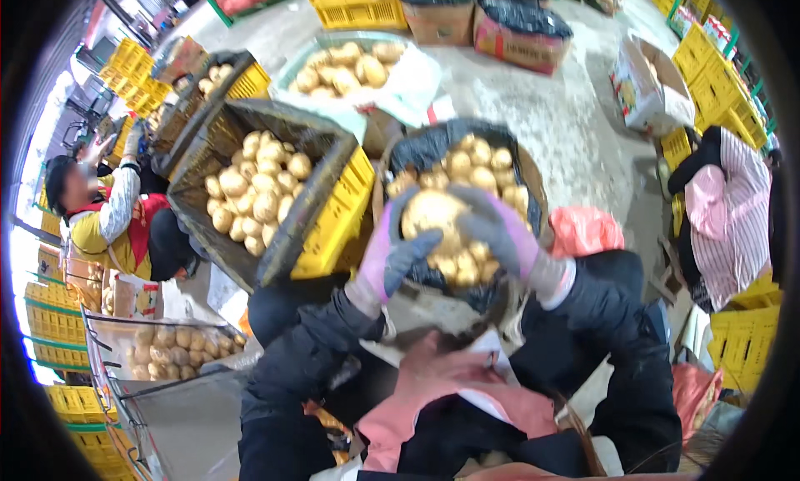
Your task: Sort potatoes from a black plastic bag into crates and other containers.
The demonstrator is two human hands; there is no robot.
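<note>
Both my hands, in purple and grey work gloves, hold one large potato [432,217] between them. My left hand [400,249] grips its left side, and my right hand [497,231] covers its right side. Below them stands a round-looking container lined with black plastic [431,146], holding many potatoes [480,153]. To its left is a yellow crate [334,212] with a dark, dirty lining [281,256], heaped with smaller potatoes [253,187]. Behind both, more large potatoes [347,68] lie in a container lined with pale plastic [412,81].
A person in a red vest [150,218] crouches at the left; another in a striped top [737,212] is at the right. A pink plastic bag [584,231] lies beside the black-lined container. Cardboard boxes [522,34] and yellow crates [359,6] stand behind. Bagged potatoes [175,353] lie lower left.
</note>
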